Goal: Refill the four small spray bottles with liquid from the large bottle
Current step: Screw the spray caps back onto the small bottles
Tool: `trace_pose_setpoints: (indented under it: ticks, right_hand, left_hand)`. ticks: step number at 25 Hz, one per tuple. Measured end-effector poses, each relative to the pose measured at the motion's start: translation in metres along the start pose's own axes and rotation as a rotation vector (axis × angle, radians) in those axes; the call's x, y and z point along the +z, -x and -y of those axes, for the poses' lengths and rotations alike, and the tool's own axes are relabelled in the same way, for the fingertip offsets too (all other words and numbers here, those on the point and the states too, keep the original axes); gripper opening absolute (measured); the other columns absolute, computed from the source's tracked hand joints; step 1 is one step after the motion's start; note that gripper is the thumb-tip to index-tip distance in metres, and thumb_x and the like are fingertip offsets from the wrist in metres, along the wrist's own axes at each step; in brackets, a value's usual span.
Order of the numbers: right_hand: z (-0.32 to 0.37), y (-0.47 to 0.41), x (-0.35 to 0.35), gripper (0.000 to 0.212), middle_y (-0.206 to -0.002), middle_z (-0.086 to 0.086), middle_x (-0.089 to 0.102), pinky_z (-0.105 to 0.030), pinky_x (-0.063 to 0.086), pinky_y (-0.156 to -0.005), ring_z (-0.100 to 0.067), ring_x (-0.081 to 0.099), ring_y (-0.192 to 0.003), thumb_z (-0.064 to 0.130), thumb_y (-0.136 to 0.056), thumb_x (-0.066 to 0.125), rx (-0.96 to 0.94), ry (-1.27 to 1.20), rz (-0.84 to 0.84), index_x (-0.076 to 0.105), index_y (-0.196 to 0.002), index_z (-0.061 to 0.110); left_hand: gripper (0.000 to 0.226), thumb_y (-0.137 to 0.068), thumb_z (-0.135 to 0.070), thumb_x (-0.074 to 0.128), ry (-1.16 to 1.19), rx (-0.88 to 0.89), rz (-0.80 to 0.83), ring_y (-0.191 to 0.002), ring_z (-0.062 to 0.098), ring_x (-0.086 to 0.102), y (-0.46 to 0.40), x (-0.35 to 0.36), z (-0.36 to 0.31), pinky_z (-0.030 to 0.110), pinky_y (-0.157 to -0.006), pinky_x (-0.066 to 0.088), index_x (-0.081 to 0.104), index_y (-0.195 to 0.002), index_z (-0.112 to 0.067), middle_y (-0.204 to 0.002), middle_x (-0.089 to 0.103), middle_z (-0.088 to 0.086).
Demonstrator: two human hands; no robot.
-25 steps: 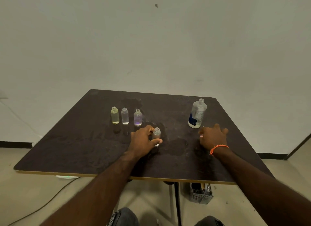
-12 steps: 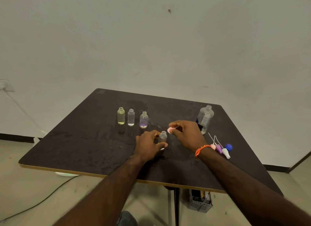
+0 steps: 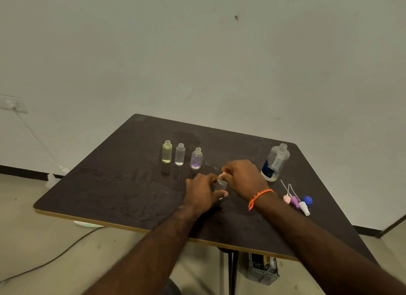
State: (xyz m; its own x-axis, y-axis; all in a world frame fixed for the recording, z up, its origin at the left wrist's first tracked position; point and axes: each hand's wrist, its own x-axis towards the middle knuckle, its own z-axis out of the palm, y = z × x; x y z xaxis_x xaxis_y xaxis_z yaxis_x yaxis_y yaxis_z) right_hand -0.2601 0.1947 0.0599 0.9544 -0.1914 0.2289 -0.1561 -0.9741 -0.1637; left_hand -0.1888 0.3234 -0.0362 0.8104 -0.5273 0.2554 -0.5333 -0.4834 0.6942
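On the dark table (image 3: 123, 184) three small uncapped bottles stand in a row: a yellowish one (image 3: 167, 152), a clear one (image 3: 180, 154) and a purplish one (image 3: 196, 158). A fourth small clear bottle (image 3: 221, 186) stands nearer me, gripped by my left hand (image 3: 203, 191). My right hand (image 3: 243, 178) holds a small pinkish-white spray cap (image 3: 222, 175) right on top of that bottle's neck. The large clear bottle (image 3: 275, 162) with a dark blue label stands uncapped at the right.
Three loose spray heads with dip tubes (image 3: 295, 201) and a blue cap (image 3: 307, 200) lie on the table at the right, near my right wrist. A grey basket (image 3: 261, 270) sits on the floor under the table. A cable (image 3: 44, 261) runs across the floor.
My right hand came from the right side of the table with a spray cap and brought it down onto the bottle held by my left hand. The camera view shifted.
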Motion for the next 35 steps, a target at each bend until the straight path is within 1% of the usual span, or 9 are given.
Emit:
trace_pose_setpoints:
  ticks: [6,15,18,22,24,26,29,32,35]
  right_hand:
    - [0.01,-0.004,0.007,0.03,-0.086,-0.003,0.067,-0.035,0.056,-0.072,-0.018,0.061,-0.075,0.045,-0.096,0.059,0.056,0.138,0.01,0.067,-0.093,0.016]
    - [0.007,-0.009,-0.001,0.026,-0.112,-0.004,0.07,-0.036,0.055,-0.089,-0.021,0.066,-0.102,0.016,-0.091,0.067,-0.047,0.042,0.133,0.074,-0.115,0.019]
    - [0.007,-0.012,0.0,0.019,-0.093,-0.005,0.073,-0.03,0.053,-0.073,-0.021,0.069,-0.085,0.028,-0.091,0.069,0.042,0.026,0.117,0.076,-0.099,0.013]
    - [0.004,-0.011,0.006,0.042,-0.076,-0.003,0.068,-0.038,0.057,-0.069,-0.02,0.064,-0.071,0.058,-0.084,0.068,0.153,0.04,0.088,0.069,-0.084,0.015]
    - [0.003,-0.004,0.012,0.058,-0.082,-0.002,0.067,-0.039,0.055,-0.07,-0.02,0.063,-0.076,0.073,-0.075,0.067,0.175,0.045,0.118,0.065,-0.088,0.017]
    - [0.0,0.003,0.01,0.077,-0.112,-0.005,0.069,-0.04,0.055,-0.086,-0.023,0.064,-0.099,0.078,-0.069,0.067,0.174,0.018,0.181,0.064,-0.114,0.015]
    - [-0.003,0.009,-0.003,0.078,-0.15,-0.004,0.048,-0.037,0.042,-0.11,-0.021,0.047,-0.135,0.042,-0.083,0.076,0.124,-0.184,0.203,0.042,-0.149,0.018]
    - [-0.009,0.011,-0.006,0.043,-0.134,-0.003,0.064,-0.029,0.047,-0.104,-0.015,0.06,-0.12,0.012,-0.092,0.065,0.048,-0.242,0.102,0.061,-0.134,0.018]
    - [-0.007,0.009,-0.003,0.026,-0.088,0.005,0.072,-0.039,0.058,-0.081,-0.011,0.066,-0.082,0.045,-0.081,0.076,0.164,-0.19,0.021,0.073,-0.095,0.023]
  left_hand:
    - [0.043,-0.083,-0.054,0.082,0.004,0.009,-0.014,-0.113,0.01,0.062,0.0,-0.001,0.0,0.043,-0.105,0.041,0.072,-0.119,-0.033,-0.11,0.073,-0.012]
    - [0.047,-0.084,-0.058,0.078,-0.05,0.006,0.017,-0.117,0.012,0.056,0.001,0.0,0.0,0.039,-0.1,0.034,0.069,-0.12,-0.03,-0.112,0.072,-0.01]
    - [0.05,-0.085,-0.058,0.077,-0.05,0.008,0.027,-0.12,0.013,0.056,-0.001,0.002,0.003,0.04,-0.104,0.034,0.067,-0.124,-0.029,-0.117,0.071,-0.008]
    - [0.049,-0.086,-0.059,0.075,-0.092,0.009,0.037,-0.12,0.013,0.055,-0.001,0.0,0.002,0.04,-0.101,0.034,0.067,-0.125,-0.031,-0.118,0.072,-0.008]
    - [0.04,-0.085,-0.058,0.076,-0.097,0.006,0.044,-0.117,0.016,0.058,-0.001,0.0,0.001,0.042,-0.099,0.035,0.069,-0.113,-0.031,-0.11,0.072,-0.009]
    - [0.034,-0.083,-0.055,0.078,-0.066,-0.002,0.045,-0.112,0.017,0.061,-0.001,-0.001,0.002,0.042,-0.097,0.037,0.069,-0.103,-0.029,-0.101,0.073,-0.01]
    - [0.039,-0.083,-0.057,0.078,-0.052,0.004,0.056,-0.112,0.014,0.059,-0.002,0.0,0.004,0.042,-0.101,0.037,0.07,-0.109,-0.029,-0.106,0.072,-0.011]
    - [0.048,-0.084,-0.059,0.078,-0.051,-0.008,0.048,-0.114,0.011,0.057,-0.002,0.0,0.004,0.039,-0.1,0.034,0.069,-0.119,-0.029,-0.113,0.071,-0.01]
    - [0.045,-0.084,-0.058,0.078,-0.048,-0.008,0.05,-0.112,0.012,0.059,-0.001,-0.001,0.003,0.04,-0.1,0.035,0.069,-0.117,-0.029,-0.109,0.071,-0.01]
